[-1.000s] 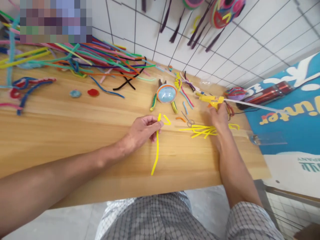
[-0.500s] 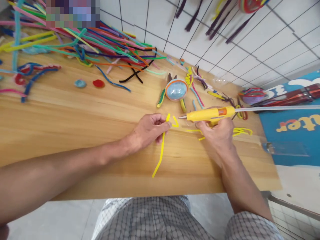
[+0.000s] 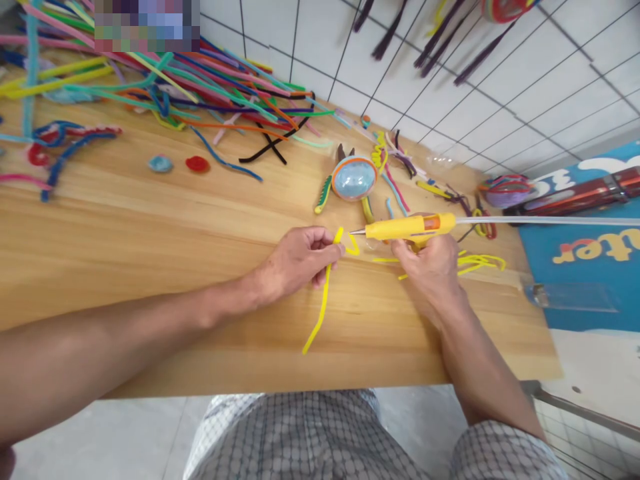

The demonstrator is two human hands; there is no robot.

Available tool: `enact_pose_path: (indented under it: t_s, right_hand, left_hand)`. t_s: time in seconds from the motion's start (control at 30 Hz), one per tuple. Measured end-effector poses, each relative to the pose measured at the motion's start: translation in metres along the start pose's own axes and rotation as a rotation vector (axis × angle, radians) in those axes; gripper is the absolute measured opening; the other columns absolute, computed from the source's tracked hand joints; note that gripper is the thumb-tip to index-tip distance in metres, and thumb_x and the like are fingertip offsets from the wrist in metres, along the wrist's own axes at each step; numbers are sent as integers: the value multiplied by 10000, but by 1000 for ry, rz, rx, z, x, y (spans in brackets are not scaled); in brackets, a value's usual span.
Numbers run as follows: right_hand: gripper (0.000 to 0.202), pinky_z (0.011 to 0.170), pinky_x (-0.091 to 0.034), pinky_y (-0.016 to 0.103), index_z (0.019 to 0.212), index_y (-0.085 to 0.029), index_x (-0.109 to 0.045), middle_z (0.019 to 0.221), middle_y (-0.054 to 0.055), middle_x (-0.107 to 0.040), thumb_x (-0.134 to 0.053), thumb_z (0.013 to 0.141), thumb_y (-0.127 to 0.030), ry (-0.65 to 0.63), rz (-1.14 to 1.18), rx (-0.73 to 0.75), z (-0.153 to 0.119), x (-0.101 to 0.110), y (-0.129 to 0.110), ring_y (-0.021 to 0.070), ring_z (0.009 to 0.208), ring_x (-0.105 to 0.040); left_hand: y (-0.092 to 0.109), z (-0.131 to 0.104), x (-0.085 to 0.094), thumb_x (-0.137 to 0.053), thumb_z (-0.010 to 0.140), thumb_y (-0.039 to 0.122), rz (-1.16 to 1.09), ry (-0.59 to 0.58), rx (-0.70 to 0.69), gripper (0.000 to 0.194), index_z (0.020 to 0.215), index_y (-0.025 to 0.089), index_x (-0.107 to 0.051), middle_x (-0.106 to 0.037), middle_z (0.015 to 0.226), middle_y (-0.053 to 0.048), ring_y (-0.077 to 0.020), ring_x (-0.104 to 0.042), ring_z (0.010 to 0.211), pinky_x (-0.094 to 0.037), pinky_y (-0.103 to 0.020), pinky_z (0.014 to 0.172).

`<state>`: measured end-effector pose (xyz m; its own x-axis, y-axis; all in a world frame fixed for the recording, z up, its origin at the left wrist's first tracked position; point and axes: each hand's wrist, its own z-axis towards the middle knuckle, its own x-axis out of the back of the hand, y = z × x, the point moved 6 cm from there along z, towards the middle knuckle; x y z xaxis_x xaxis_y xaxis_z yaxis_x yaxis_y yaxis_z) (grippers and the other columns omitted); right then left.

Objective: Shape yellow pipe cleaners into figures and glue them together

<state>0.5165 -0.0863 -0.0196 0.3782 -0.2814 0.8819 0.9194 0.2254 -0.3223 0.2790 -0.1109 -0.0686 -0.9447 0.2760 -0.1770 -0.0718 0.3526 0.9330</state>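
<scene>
Between the thumb and fingers of my left hand is a yellow pipe cleaner; its long end hangs toward the table's front edge and its bent tip sticks out to the right of the fingertips. My right hand is wrapped round the handle of a yellow hot glue gun, which points left. A long clear glue stick runs out of its back. The metal nozzle is close to the bent tip; whether they touch I cannot tell. More yellow pipe cleaners lie beyond my right hand.
Pliers lie behind my hands, partly under a clear domed piece with an orange rim. A heap of coloured pipe cleaners covers the back left. Small blue and red coils sit nearby. A tiled wall bounds the back.
My right hand has moved the glue gun slightly left, bringing its nozzle nearer the bent end of the yellow pipe cleaner. My left hand has stayed almost still.
</scene>
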Motion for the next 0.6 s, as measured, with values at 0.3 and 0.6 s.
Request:
enact_pose_path:
  t_s: [0.3, 0.6]
  right_hand:
    - [169, 665, -532, 361, 867, -225, -707, 760, 70, -741, -685, 851, -392, -13, -7, -4, 1, 0, -3, 289, 795, -724]
    - [146, 680, -555, 388, 832, -249, -703, 742, 63, -736, -687, 838, -393, -12, -11, -10, 1, 1, -1, 298, 783, -732]
  left_hand:
    - [-1, -1, 0, -653, 905, 145, 12, -16, -3, 197, 715, 169, -607, -608, 585, 59, -52, -534, 404, -456, -150, 395]
    - [-2, 0, 0, -680, 892, 174, 11, -12, -14, 177, 727, 172, -616, -626, 615, 47, -54, -542, 411, -447, -158, 398]
